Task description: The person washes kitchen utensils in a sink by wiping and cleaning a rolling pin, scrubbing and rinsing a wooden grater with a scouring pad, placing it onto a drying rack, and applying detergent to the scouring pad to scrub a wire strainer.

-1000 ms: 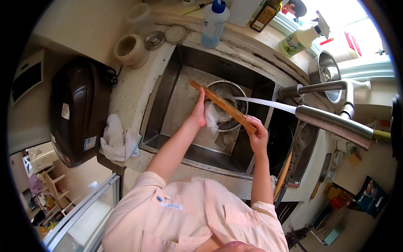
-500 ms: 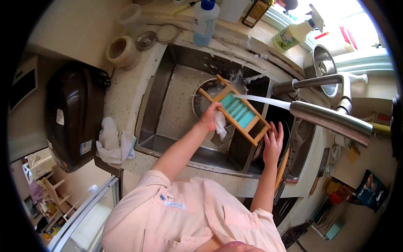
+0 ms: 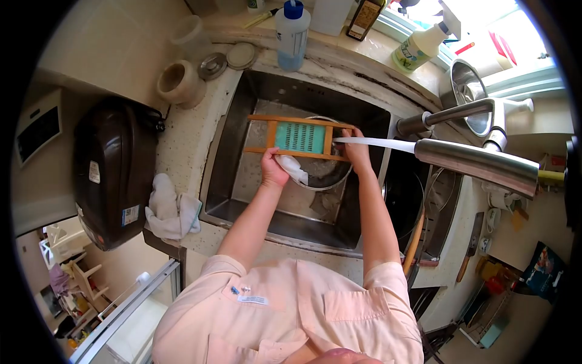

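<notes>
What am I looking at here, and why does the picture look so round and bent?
There is no machine: a person wears a small camera on the head, looking down at their own arms. Its wide lens bends the edges. They stand at a steel sink. The left hand grips a white cloth against a wooden-framed grater with a teal middle, while the right hand holds its other end. Water runs from the tap onto the grater, above a metal bowl in the sink. On the counter lie a dark appliance, a crumpled towel, a small jar and a blue-capped bottle.
</notes>
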`<state>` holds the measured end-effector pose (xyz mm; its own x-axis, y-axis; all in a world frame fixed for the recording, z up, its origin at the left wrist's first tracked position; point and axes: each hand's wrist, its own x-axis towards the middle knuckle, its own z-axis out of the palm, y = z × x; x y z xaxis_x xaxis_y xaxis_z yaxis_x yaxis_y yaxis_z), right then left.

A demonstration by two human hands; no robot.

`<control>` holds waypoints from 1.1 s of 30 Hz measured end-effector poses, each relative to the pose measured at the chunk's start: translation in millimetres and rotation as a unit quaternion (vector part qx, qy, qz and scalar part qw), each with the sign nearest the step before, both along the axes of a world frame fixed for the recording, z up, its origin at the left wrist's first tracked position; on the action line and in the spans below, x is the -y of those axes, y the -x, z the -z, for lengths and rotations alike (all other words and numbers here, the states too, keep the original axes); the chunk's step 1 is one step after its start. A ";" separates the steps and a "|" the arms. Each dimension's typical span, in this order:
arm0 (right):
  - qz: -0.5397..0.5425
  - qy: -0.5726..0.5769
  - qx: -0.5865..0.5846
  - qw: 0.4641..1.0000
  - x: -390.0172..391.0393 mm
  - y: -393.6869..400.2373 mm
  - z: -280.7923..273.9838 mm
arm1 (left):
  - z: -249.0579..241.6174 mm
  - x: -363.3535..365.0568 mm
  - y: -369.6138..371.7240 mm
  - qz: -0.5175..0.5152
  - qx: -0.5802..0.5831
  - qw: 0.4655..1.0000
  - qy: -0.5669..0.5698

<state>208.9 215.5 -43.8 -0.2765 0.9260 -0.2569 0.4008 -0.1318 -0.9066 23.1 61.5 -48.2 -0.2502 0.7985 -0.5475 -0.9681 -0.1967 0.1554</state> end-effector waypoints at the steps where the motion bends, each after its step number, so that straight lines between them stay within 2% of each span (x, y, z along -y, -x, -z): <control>1: 0.034 0.005 -0.048 0.998 9.4 12.9 -12.2 | -2.4 3.7 3.1 -0.006 -0.001 1.000 -0.002; 4: 0.040 0.138 -0.066 0.987 22.3 32.8 -53.5 | -7.9 14.4 4.0 -0.023 -0.009 1.000 0.013; 6: 0.043 0.096 -0.088 0.991 35.0 30.1 -55.3 | -2.0 24.5 3.5 -0.028 0.001 0.999 0.032; 8: 0.039 0.077 -0.118 0.989 43.8 10.6 -58.6 | 7.3 27.0 -1.7 0.010 0.005 1.000 0.019; 12: 0.152 0.044 -0.102 0.982 61.3 -20.7 -97.6 | -12.4 -0.2 -34.6 0.082 0.010 0.996 0.042; 14: 0.186 0.035 -0.082 0.978 68.2 -41.8 -111.9 | -23.2 -11.5 -52.3 0.137 0.030 0.990 0.019; 16: 0.207 0.010 -0.115 0.971 74.1 -63.3 -119.4 | -24.3 -19.0 -68.6 0.175 0.041 0.984 0.002; 18: 0.206 0.011 -0.095 0.974 81.8 -84.5 -136.9 | -21.8 -25.0 -82.9 0.198 0.044 0.979 -0.008; 21: 0.216 -0.046 0.008 0.975 81.4 -113.7 -155.1 | -24.6 -29.7 -93.6 0.223 0.052 0.973 0.008; 24: 0.294 -0.209 0.028 0.932 47.8 -134.0 -161.0 | -30.4 -24.4 -101.6 0.285 0.058 0.956 0.025; 26: 0.298 -0.309 0.054 0.902 12.8 -145.4 -156.5 | -32.4 -15.5 -103.2 0.322 0.070 0.943 0.038; 28: 0.295 -0.241 0.080 0.921 -9.5 -142.0 -161.2 | -35.7 -3.9 -103.7 0.342 0.087 0.934 0.057; 31: 0.251 -0.207 -0.070 0.943 -30.4 -140.1 -145.6 | -45.0 10.7 -100.8 0.342 0.113 0.928 0.091; 33: 0.230 -0.186 -0.056 0.954 -30.6 -133.8 -155.5 | -48.9 16.4 -98.1 0.333 0.112 0.930 0.110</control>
